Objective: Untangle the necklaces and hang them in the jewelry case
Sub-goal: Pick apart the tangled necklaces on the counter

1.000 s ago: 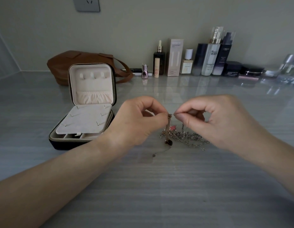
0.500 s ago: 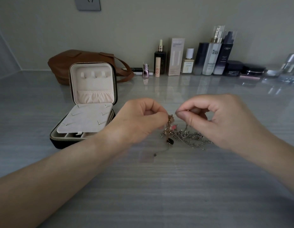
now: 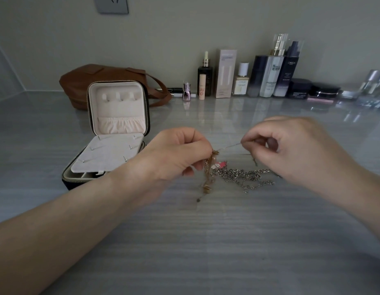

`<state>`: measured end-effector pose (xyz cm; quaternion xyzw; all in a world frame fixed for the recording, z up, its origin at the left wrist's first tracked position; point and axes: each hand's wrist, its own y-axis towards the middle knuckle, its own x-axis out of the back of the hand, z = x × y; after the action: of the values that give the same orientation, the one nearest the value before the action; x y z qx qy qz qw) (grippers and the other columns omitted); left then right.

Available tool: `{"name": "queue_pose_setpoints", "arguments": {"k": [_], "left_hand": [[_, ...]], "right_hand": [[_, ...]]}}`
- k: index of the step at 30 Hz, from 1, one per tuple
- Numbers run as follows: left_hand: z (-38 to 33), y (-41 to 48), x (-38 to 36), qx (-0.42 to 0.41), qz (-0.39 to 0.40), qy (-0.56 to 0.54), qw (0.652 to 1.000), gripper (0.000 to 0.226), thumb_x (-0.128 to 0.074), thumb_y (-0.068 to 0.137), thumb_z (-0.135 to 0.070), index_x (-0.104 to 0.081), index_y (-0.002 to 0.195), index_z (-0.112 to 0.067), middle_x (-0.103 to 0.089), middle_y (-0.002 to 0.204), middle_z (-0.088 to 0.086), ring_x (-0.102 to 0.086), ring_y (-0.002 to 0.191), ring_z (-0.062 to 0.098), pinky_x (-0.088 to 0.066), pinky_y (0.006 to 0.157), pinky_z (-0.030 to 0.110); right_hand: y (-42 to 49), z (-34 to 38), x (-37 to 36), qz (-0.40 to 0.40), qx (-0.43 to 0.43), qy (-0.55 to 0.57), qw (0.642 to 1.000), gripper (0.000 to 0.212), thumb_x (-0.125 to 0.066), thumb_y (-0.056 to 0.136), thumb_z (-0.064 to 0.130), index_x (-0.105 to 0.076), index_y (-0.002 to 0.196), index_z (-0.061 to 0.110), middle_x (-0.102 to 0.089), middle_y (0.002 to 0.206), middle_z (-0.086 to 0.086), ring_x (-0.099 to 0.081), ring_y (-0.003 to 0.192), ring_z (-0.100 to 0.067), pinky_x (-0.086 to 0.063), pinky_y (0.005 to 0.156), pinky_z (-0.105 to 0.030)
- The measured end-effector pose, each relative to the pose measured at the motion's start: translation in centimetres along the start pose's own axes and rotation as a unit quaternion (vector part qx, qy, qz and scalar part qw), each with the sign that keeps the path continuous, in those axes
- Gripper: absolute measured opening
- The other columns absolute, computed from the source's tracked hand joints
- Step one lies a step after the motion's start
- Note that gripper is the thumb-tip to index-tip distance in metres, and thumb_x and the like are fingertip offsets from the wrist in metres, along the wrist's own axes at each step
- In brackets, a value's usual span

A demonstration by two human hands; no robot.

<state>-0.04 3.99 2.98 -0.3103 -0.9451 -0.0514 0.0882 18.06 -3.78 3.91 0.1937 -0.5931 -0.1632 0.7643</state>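
A tangle of necklaces lies at the table's middle. My left hand point(image 3: 180, 154) pinches a gold chain point(image 3: 208, 173) that hangs down to the table. My right hand point(image 3: 291, 150) pinches a thin silver strand point(image 3: 229, 146) stretched taut between the two hands. A heavier silver chain point(image 3: 246, 176) with a pink charm point(image 3: 219, 165) rests in a heap on the table under the hands. The open jewelry case point(image 3: 112, 154) stands to the left, its lid upright with three hooks and a cream pocket, a cream earring panel lying over its base.
A brown leather bag point(image 3: 82, 81) sits behind the case. Several cosmetic bottles, boxes and jars point(image 3: 267, 77) line the wall at the back right. A wall socket point(image 3: 110, 4) is at the top left. The grey table point(image 3: 206, 241) stretches toward me.
My right hand has pulled to the right, away from the left, drawing a thin strand out of the tangle. The gold chain hangs lower from my left hand.
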Motion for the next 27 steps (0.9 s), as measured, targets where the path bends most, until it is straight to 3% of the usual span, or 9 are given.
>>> {"name": "queue_pose_setpoints", "arguments": {"k": [3,9,13,16,18,21,23,27], "left_hand": [[0.0,0.2,0.2,0.002,0.004,-0.012,1.000,0.019,-0.061,0.068,-0.016,-0.062,0.050,-0.021,-0.063,0.063,0.003,-0.052,0.054,0.008,-0.040,0.056,0.024],[-0.2,0.1,0.4,0.011,0.017,-0.042,0.999,0.018,-0.056,0.063,-0.020,-0.065,0.048,-0.023,-0.062,0.057,-0.001,-0.053,0.055,0.010,-0.041,0.058,0.024],[-0.3,-0.1,0.5,0.016,0.030,-0.036,0.999,0.020,-0.065,0.074,-0.012,-0.064,0.055,-0.019,-0.068,0.065,0.002,-0.061,0.059,0.009,-0.044,0.062,0.024],[-0.2,-0.1,0.4,0.016,0.025,-0.017,0.999,0.024,-0.056,0.086,-0.005,-0.058,0.065,-0.015,-0.073,0.073,0.003,-0.064,0.063,0.008,-0.042,0.066,0.027],[-0.2,-0.3,0.4,0.013,0.029,0.000,0.999,0.020,-0.056,0.086,-0.004,-0.058,0.068,-0.014,-0.074,0.077,0.004,-0.066,0.067,0.008,-0.043,0.068,0.028],[-0.3,-0.5,0.3,0.002,0.039,0.050,0.998,0.014,-0.060,0.082,-0.005,-0.061,0.071,-0.012,-0.072,0.070,-0.001,-0.064,0.064,0.003,-0.048,0.066,0.024],[-0.5,-0.7,0.1,-0.003,0.056,0.079,0.995,0.013,-0.060,0.082,-0.003,-0.061,0.072,-0.011,-0.069,0.061,-0.006,-0.061,0.056,-0.001,-0.049,0.061,0.017],[-0.4,-1.2,-0.3,0.002,0.086,0.094,0.992,0.006,-0.064,0.077,-0.011,-0.062,0.071,-0.012,-0.073,0.072,0.004,-0.064,0.062,0.002,-0.050,0.059,0.016]], "right_hand": [[0.0,-0.3,0.4,0.004,-0.023,0.016,1.000,0.009,-0.064,0.082,0.024,-0.072,0.077,0.026,-0.061,0.066,0.020,-0.057,0.067,0.004,-0.040,0.061,-0.011],[0.0,-1.0,0.8,0.025,-0.090,0.083,0.992,0.017,-0.054,0.080,0.028,-0.066,0.069,0.022,-0.067,0.065,0.006,-0.059,0.064,-0.007,-0.044,0.064,-0.020],[0.3,-0.2,1.3,0.054,-0.191,0.353,0.914,0.033,-0.042,0.085,0.007,-0.049,0.053,0.011,-0.073,0.077,-0.003,-0.070,0.080,-0.015,-0.052,0.077,-0.026],[0.2,0.0,1.7,0.093,-0.214,0.449,0.862,0.038,-0.041,0.089,0.006,-0.040,0.051,0.013,-0.060,0.055,-0.010,-0.066,0.062,-0.028,-0.053,0.056,-0.022],[0.0,-0.4,2.0,0.159,-0.196,0.438,0.863,0.041,-0.053,0.087,0.014,-0.046,0.047,0.016,-0.051,0.049,-0.006,-0.056,0.047,-0.022,-0.045,0.044,-0.021],[-0.2,-0.9,2.7,0.322,-0.153,0.356,0.864,0.031,-0.073,0.079,0.029,-0.061,0.054,0.016,-0.056,0.052,-0.004,-0.048,0.042,-0.012,-0.042,0.045,-0.018],[-0.4,-0.7,3.0,0.401,-0.141,0.290,0.857,0.020,-0.074,0.068,0.036,-0.067,0.060,0.018,-0.064,0.057,-0.004,-0.050,0.042,-0.009,-0.043,0.048,-0.016],[-0.6,0.0,3.2,0.446,-0.162,0.195,0.858,0.033,-0.071,0.057,0.046,-0.068,0.069,0.016,-0.070,0.063,-0.006,-0.058,0.043,-0.009,-0.043,0.046,-0.015]]}}
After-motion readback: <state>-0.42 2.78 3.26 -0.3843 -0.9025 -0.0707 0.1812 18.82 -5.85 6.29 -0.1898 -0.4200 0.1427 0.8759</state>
